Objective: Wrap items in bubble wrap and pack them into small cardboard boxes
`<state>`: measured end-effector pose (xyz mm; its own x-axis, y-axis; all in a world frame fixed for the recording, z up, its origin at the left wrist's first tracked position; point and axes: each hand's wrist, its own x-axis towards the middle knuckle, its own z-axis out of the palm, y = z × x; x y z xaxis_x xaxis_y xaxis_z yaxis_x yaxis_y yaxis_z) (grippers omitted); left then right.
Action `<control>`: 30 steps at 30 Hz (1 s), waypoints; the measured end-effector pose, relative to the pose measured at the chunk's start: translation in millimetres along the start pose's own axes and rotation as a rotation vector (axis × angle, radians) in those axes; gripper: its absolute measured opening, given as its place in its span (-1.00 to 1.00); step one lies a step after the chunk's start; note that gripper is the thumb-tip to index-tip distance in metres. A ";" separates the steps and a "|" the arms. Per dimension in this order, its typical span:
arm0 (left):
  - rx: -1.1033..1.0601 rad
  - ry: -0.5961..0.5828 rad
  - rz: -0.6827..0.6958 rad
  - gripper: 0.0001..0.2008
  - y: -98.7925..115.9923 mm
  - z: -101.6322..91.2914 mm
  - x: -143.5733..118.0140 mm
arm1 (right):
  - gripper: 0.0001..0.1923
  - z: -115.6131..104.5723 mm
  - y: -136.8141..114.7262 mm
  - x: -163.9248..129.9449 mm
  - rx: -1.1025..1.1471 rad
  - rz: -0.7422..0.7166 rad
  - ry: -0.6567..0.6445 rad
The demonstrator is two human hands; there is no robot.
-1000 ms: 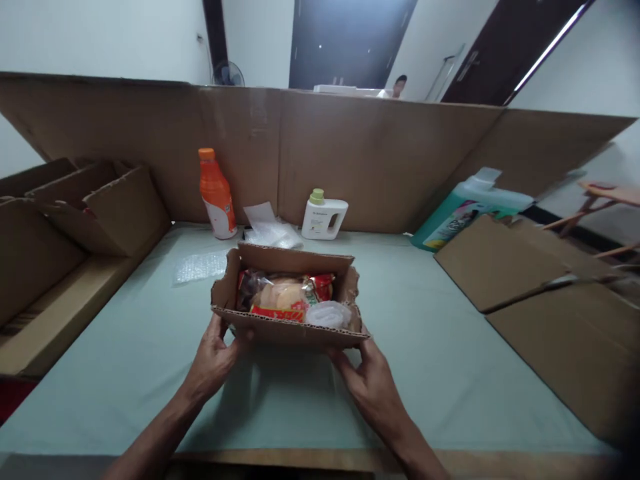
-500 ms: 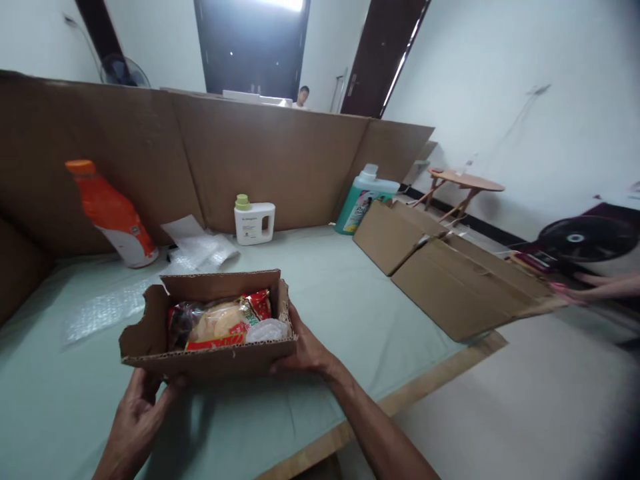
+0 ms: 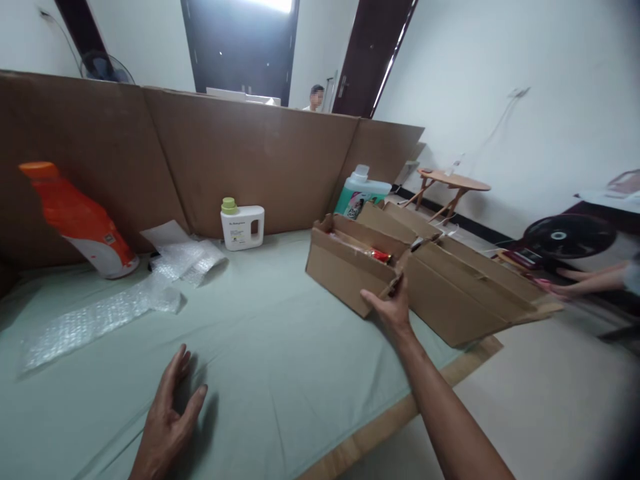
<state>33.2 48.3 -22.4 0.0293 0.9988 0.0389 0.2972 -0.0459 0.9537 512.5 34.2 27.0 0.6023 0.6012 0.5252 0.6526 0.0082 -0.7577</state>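
The small open cardboard box (image 3: pixel 345 270) stands on the right part of the cloth, against the larger cardboard boxes. My right hand (image 3: pixel 393 303) grips its near right corner, thumb on the front wall and the other fingers mostly hidden behind. Just a bit of red packaging (image 3: pixel 381 255) shows above the rim; the rest of the contents is hidden by the front wall. Over the cloth at the lower left, my left hand (image 3: pixel 170 413) has its fingers apart and holds nothing.
Bubble wrap (image 3: pixel 95 320) lies at left near an orange bottle (image 3: pixel 80 217). A white jug (image 3: pixel 243 227) and a teal detergent bottle (image 3: pixel 363 192) stand before the cardboard wall (image 3: pixel 260 147). Larger cardboard boxes (image 3: pixel 465 287) line the right edge. Another person's arm (image 3: pixel 595 280) reaches in at far right.
My right hand has carried the box from the front middle to the right, beside the larger boxes. My left hand has let go of it. The view has turned slightly right.
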 end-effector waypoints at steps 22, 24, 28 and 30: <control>0.111 -0.044 0.081 -0.49 2.8 -1.8 -4.8 | 0.09 52.5 63.2 61.2 -0.360 0.083 0.355; 0.108 -0.058 0.095 -0.50 1.2 -1.7 -5.1 | 0.07 55.4 64.9 62.6 -0.373 0.078 0.364; 0.147 -0.047 0.169 -0.52 -3.9 -0.4 -2.7 | 0.05 58.5 66.3 70.7 -0.388 0.055 0.360; 0.188 -0.042 0.225 -0.55 -6.0 0.4 -0.9 | 0.04 57.2 62.1 73.3 -0.375 0.021 0.325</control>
<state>31.7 47.7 -28.3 0.1523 0.9619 0.2269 0.4507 -0.2719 0.8502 570.9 124.5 -3.8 0.6904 0.3171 0.6502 0.7232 -0.3250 -0.6094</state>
